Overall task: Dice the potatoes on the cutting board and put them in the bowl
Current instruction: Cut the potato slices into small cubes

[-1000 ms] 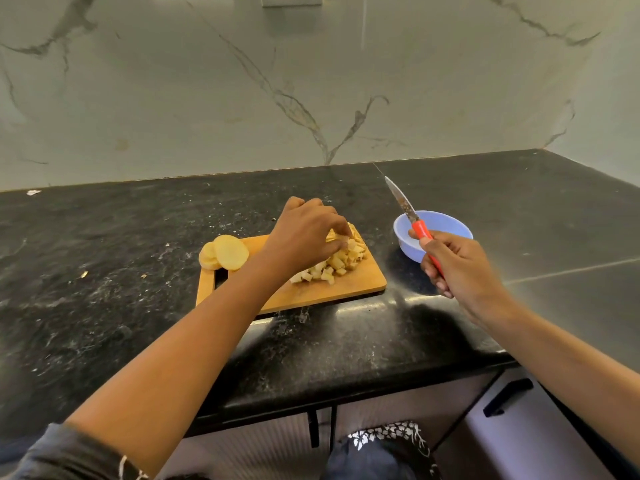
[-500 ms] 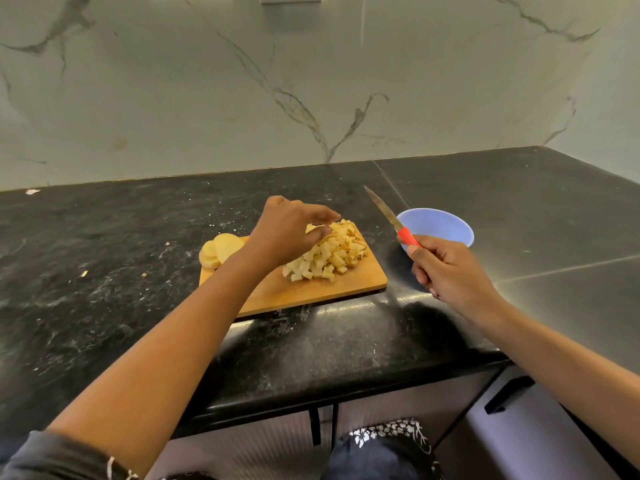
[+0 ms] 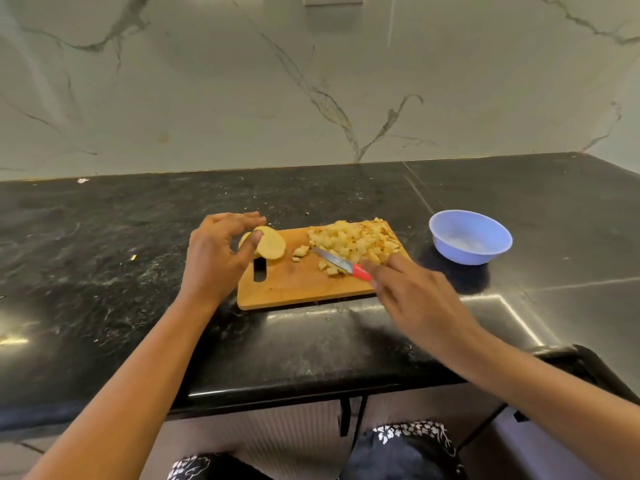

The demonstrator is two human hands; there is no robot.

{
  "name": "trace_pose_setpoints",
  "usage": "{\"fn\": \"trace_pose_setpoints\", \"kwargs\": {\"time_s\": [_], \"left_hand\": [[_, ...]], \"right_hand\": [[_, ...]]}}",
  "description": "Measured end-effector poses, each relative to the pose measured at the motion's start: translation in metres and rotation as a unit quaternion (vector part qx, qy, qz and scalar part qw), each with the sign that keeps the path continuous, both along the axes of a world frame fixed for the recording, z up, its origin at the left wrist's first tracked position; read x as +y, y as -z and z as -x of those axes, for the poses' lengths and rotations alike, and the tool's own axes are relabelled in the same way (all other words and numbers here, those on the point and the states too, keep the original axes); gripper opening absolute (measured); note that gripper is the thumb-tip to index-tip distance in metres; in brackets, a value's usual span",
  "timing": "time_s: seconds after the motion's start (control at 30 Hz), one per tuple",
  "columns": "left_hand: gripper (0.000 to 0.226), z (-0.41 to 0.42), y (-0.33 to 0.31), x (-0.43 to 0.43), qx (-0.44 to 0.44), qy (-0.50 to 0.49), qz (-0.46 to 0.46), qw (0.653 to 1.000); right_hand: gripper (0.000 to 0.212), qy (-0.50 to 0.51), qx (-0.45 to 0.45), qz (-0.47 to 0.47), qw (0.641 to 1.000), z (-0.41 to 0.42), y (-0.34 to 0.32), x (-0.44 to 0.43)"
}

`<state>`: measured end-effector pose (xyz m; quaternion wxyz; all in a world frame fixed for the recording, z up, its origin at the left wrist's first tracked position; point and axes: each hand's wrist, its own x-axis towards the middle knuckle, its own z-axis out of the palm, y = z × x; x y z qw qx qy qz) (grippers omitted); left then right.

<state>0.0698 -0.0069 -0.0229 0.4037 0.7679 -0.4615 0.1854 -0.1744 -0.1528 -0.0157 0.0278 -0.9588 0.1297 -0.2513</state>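
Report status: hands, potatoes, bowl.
Right hand grips knife, blade at diced pile. Left hand at uncut slices, grip unclear. Bowl holds no potato, nothing blocking it.
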Motion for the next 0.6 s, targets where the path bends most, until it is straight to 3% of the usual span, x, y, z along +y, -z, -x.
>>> {"fn": "trace_pose_setpoints", "kwargs": {"time_s": [0.2,0.37,0.6], "left_hand": [[0.024,-0.002,0.004,0.003,0.029,-0.004,-0.008,1.0],[0.022,0.0,0.006,0.001,0.036,-0.001,-0.054,0.998],[0.021,0.002,0.007,0.0,0.02,0.003,-0.098,0.995]], "right_hand": [[0.059,0.015,0.05,0.077,0.996,-0.031,0.015,0.032],[0.062,0.06,0.127,0.076,0.987,-0.042,0.006,0.047],[0.058,0.134,0.094,0.046,0.986,-0.045,-0.001,0.031]]}}
